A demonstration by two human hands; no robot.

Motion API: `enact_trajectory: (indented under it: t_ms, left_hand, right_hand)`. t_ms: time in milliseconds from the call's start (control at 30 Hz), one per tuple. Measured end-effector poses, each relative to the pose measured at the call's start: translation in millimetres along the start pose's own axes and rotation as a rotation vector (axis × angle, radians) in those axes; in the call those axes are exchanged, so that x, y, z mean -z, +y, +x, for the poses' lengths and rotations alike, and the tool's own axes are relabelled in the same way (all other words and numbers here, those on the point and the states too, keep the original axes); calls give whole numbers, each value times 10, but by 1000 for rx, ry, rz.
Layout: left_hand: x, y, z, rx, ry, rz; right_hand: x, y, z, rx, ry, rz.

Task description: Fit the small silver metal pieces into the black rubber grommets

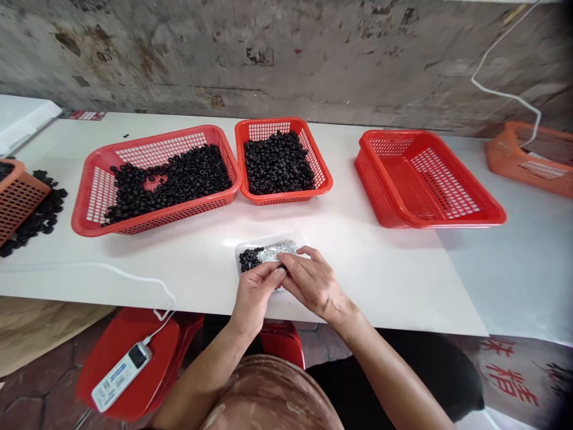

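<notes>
My left hand (pixel 251 294) pinches a small black part (pixel 282 268) between thumb and forefinger; most of it is hidden by the fingers. My right hand (pixel 319 285) meets it there, its fingers bent and closed around the same spot, and whatever they hold is too small to make out. Just beyond and beneath both hands lies a shallow white tray (pixel 239 246). Small black parts (pixel 249 258) fill its left side, and a heap of tiny shiny silver pieces (pixel 276 249) lies to the right of them.
Black ring-like parts fill a wide red basket (pixel 99 155) and a smaller red basket (pixel 319 164). An empty red basket (pixel 403 203) stands right. Orange baskets sit at both edges. A white cable (pixel 134 275) runs to a power bank (pixel 120 376) on a red stool (pixel 156 349).
</notes>
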State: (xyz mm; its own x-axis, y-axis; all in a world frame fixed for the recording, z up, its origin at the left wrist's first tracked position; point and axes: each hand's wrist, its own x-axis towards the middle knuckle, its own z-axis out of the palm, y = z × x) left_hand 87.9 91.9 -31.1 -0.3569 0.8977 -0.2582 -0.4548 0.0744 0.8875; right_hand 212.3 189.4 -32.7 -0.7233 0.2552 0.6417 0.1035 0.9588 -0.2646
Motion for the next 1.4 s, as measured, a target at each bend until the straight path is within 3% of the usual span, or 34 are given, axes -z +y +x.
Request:
enact_trajectory:
  t_ms: [167,367,533,733,933,1067,1200,1400]
  left_hand:
    - [36,40,9,38,-85,-19]
    - [165,107,81,269,-227,-139]
    - [172,145,132,329,-352,-170]
    - [125,190,95,177,-216,-37]
    - [137,176,66,204,-319,-6]
    - [106,158,68,137,-229,32]
    - [83,129,63,93,-115,64]
    - [107,67,47,7,-94,156]
  right_hand:
    - [24,57,7,3,27,48]
    - [-1,6,-51,-79,30,146]
    - [22,24,-72,-58,24,138]
    - [-5,7,-104,-48,58,73]
    - [-25,-52,-100,-106,77,158]
    - [-18,-70,-108,-123,75,166]
    - [33,-91,-74,-144,5,113]
    - [131,-128,29,-137,-100,55]
